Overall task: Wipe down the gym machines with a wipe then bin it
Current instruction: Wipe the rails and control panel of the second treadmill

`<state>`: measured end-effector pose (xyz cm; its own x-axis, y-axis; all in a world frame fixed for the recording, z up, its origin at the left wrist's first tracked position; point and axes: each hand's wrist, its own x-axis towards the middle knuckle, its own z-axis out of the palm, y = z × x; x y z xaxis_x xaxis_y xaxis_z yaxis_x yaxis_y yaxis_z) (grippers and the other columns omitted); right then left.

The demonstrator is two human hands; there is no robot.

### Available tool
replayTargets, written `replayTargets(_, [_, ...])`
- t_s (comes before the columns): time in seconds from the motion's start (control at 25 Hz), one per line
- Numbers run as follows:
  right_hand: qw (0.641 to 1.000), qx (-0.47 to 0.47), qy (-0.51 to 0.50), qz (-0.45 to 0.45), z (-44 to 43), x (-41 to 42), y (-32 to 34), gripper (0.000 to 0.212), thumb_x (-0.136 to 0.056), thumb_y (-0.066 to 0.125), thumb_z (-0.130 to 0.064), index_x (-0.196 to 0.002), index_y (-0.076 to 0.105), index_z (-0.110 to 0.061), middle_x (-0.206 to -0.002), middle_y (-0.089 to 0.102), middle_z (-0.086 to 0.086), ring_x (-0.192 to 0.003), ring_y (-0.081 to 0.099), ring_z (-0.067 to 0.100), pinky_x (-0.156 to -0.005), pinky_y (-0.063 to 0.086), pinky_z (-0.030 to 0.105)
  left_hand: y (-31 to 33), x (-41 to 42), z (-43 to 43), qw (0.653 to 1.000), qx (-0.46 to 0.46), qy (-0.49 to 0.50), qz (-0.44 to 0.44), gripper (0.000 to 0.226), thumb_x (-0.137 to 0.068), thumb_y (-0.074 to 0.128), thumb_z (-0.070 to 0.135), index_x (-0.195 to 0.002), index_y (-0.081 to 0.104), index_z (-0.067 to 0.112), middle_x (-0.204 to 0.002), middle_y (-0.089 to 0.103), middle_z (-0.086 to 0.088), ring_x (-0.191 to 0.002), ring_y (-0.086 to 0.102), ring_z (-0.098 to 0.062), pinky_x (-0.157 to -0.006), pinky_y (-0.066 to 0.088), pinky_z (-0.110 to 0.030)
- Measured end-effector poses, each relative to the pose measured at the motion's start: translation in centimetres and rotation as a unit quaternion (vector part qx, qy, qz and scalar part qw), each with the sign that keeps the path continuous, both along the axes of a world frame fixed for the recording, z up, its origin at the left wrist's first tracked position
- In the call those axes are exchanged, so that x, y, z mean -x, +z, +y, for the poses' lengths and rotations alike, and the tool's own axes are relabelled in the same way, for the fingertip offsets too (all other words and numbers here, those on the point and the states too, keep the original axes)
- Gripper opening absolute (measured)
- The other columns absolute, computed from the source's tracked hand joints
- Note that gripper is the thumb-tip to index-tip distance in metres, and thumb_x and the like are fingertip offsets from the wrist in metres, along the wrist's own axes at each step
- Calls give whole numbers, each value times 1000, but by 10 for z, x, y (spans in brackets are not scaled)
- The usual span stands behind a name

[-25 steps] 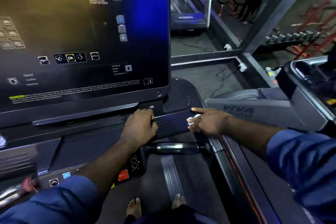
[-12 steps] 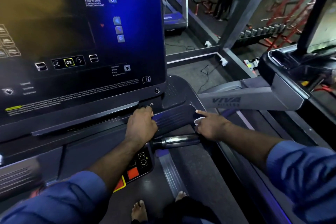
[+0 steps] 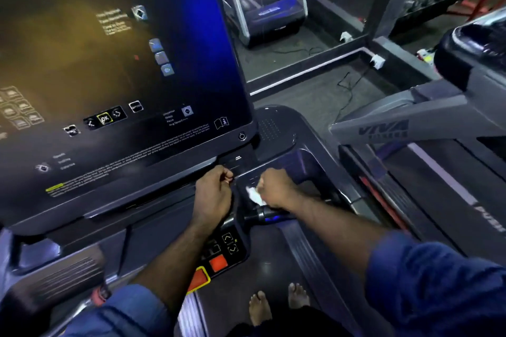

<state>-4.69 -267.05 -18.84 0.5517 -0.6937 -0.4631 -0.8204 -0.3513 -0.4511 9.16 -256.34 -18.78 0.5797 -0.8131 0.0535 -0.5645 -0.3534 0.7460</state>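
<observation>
I stand on a dark treadmill whose big console screen (image 3: 115, 85) fills the upper left. My right hand (image 3: 276, 189) grips a crumpled white wipe (image 3: 254, 195) and holds it against the dark console tray (image 3: 309, 169) just right of the screen's lower corner. My left hand (image 3: 215, 194) rests with curled fingers on the console ledge under the screen, right next to the right hand. A short chrome-and-black handlebar grip (image 3: 264, 217) lies just below both hands.
Control buttons with an orange pad (image 3: 219, 261) sit below my left wrist. The belt (image 3: 262, 268) and my bare feet (image 3: 276, 304) are at the bottom. A second treadmill marked VIVA (image 3: 383, 131) stands to the right. Cables lie on the floor behind; dumbbell racks at far right.
My right hand has slid left along the tray with the wipe, from the tray's right edge to just beside my left hand. The left hand has stayed on the ledge.
</observation>
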Motion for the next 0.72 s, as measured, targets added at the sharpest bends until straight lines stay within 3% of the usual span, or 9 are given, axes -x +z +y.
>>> replayTargets(0.12, [998,-43,-12,-54,14,-18,-1,25,-93,67,-23,-103,75,-2,-109,74,20,-104,71,35,-84,56,35,-3,1,-2,1000,-16,14,-5,37,-85,47,-14,-89,69,16,-88,70,8,-85,63,-5,-77,41,-6])
replayTargets(0.24, [980,-139,-76,-122,10,-17,3,19,-89,68,-19,-88,74,-1,-91,74,14,-87,71,26,-73,58,34,0,3,-1,1000,-10,9,-11,38,-83,47,-15,-88,69,16,-88,70,7,-85,62,0,-78,41,-7])
replayTargets(0.28, [983,-136,-49,-113,10,-18,4,17,-89,64,-18,-88,72,-3,-93,73,15,-90,70,27,-71,55,32,1,4,-2,1000,-10,9,-12,38,-83,47,-15,-88,68,16,-88,70,7,-85,62,-1,-79,42,-8])
replayTargets(0.4, [991,-115,22,-70,22,-18,8,27,-91,51,-17,-107,68,-4,-118,68,23,-112,65,40,-87,53,36,4,5,-2,1000,-13,4,-16,41,-83,45,-17,-88,68,16,-88,70,6,-85,62,-3,-78,43,-9])
replayTargets(0.52, [991,-99,48,-77,23,-17,10,18,-85,47,-14,-91,64,-13,-107,68,16,-97,65,35,-73,51,34,6,6,-3,1000,-15,1,-24,40,-83,45,-17,-89,68,15,-88,69,5,-87,62,-4,-78,42,-7])
replayTargets(0.64, [994,-85,59,-32,22,-13,12,21,-94,51,-18,-103,69,-11,-119,69,18,-110,65,36,-91,50,37,7,7,-3,1000,-14,2,-27,40,-81,44,-18,-89,69,13,-88,69,2,-88,62,-4,-77,41,-5])
replayTargets(0.72, [995,-71,57,-46,21,-13,9,17,-96,54,-18,-84,65,-13,-104,71,15,-98,68,34,-68,48,28,8,8,-4,1000,-15,-5,-27,39,-79,44,-19,-88,68,12,-87,69,1,-86,61,-5,-76,41,-6])
